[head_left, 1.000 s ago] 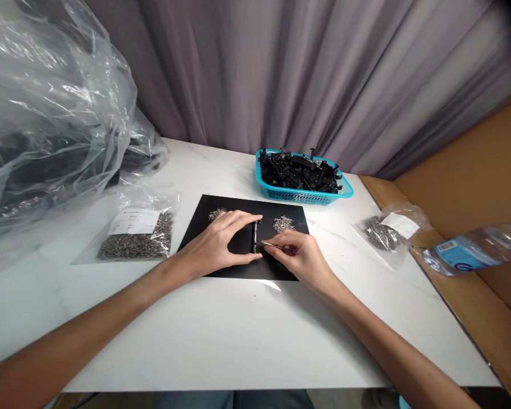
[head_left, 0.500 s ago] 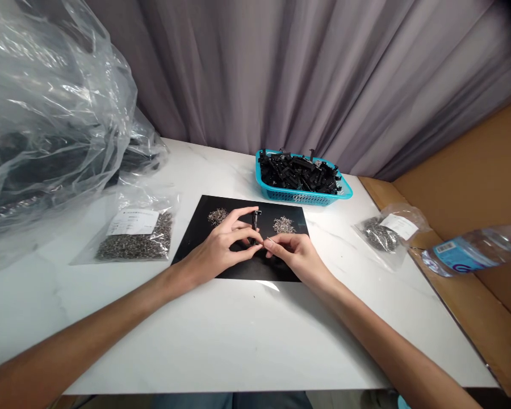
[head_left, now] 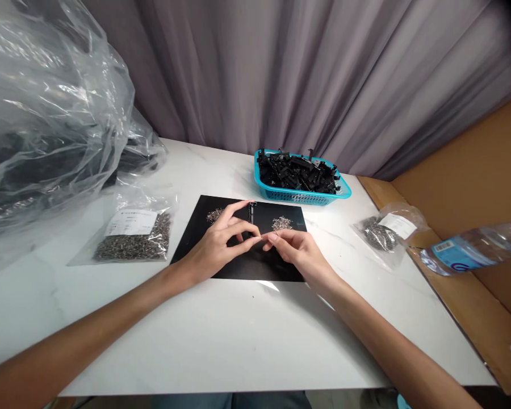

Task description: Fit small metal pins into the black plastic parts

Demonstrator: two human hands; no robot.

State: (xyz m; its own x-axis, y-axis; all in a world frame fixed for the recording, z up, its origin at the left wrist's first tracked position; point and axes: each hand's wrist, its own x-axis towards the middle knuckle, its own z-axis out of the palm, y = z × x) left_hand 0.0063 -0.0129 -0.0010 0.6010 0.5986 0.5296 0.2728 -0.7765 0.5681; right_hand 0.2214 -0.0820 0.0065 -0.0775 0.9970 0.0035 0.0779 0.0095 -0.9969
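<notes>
My left hand (head_left: 220, 245) pinches a small black plastic part (head_left: 251, 211) and holds it upright above the black mat (head_left: 238, 267). My right hand (head_left: 296, 253) is closed in a pinch right beside it, fingertips meeting the left thumb; what it holds is too small to make out. Two little heaps of small metal pieces lie on the mat: one heap (head_left: 215, 215) behind my left hand, the other heap (head_left: 281, 223) behind my right.
A turquoise basket (head_left: 264, 190) of black plastic parts stands at the back. A clear bag of metal pieces (head_left: 133, 235) lies left, a smaller bag (head_left: 381, 230) right. A big crumpled plastic bag (head_left: 46, 113) fills the left. A water bottle (head_left: 472, 247) lies on the cardboard (head_left: 472, 318) at right.
The black part lay flat on the mat under my left hand; now the left fingers have lifted it upright. The right hand's pinch has moved in to the left fingertips.
</notes>
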